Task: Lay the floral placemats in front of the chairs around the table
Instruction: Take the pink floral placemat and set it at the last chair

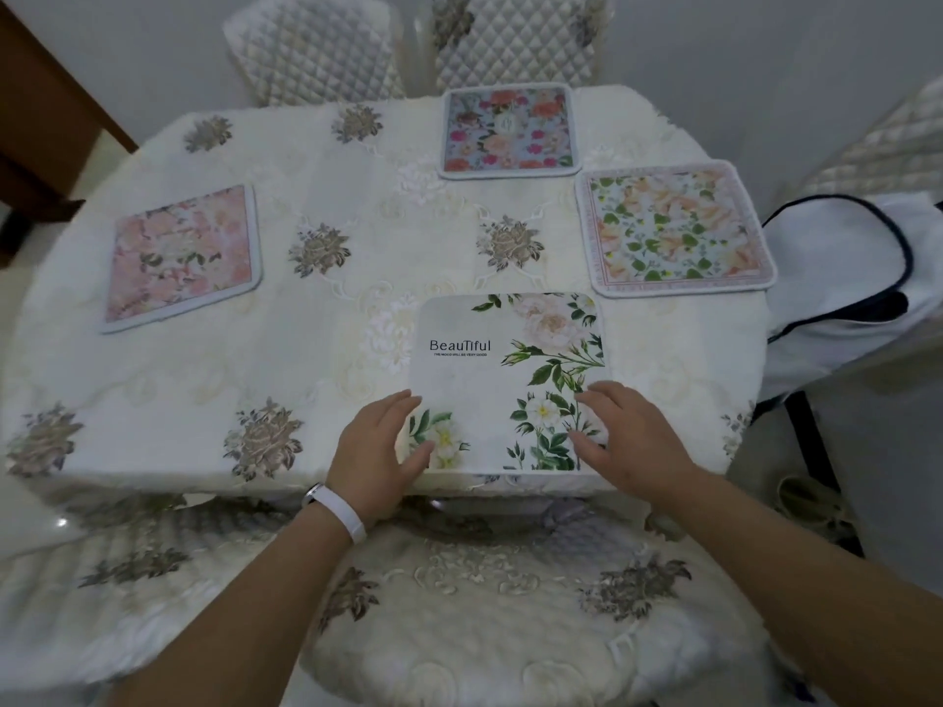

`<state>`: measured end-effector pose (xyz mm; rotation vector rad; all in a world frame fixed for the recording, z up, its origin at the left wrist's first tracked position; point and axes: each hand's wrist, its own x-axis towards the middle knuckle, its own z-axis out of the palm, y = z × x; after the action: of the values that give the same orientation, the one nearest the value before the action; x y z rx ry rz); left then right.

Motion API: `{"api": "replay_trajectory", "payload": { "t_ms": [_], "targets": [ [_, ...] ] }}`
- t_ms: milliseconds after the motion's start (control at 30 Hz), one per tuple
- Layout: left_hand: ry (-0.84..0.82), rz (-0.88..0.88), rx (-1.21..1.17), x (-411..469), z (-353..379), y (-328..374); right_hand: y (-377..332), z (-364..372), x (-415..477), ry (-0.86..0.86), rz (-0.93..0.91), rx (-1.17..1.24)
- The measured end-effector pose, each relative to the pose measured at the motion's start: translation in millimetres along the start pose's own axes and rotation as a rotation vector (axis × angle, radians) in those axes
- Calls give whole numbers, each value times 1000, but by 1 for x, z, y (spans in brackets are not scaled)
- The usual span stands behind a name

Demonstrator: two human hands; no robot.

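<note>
A white floral placemat printed "Beautiful" [490, 369] lies flat at the table's near edge, above the near chair seat [490, 620]. My left hand [375, 456] rests at its near left corner, thumb on the mat, fingers relaxed. My right hand [630, 438] lies with straight fingers on its near right part. A pink placemat [181, 257] lies at the left. At the far side sits a blue-and-red floral placemat [507, 130], and a peach-and-green one [676, 227] lies at the right.
The table [331, 318] wears a cream embroidered cloth. Two quilted chairs [316, 48] [515, 38] stand at the far side and another [888, 140] at the right. A white bag with dark trim [847, 267] sits on the right chair.
</note>
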<state>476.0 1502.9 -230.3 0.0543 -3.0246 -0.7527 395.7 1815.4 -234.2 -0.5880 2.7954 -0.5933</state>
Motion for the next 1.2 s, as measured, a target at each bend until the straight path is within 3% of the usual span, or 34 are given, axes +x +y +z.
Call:
{"api": "replay_trajectory", "payload": {
  "t_ms": [200, 600, 800, 1200],
  "targets": [
    [210, 112, 172, -15, -43, 29, -45, -38, 16, 129, -281, -37],
    [240, -223, 306, -139, -106, -17, -182, -21, 11, -66, -618, -214],
    [210, -257, 431, -222, -134, -64, -277, 8, -19, -75, -757, -269],
    [324, -417, 364, -443, -206, -214, -506, 120, -118, -118, -930, -393]
  ]
}}
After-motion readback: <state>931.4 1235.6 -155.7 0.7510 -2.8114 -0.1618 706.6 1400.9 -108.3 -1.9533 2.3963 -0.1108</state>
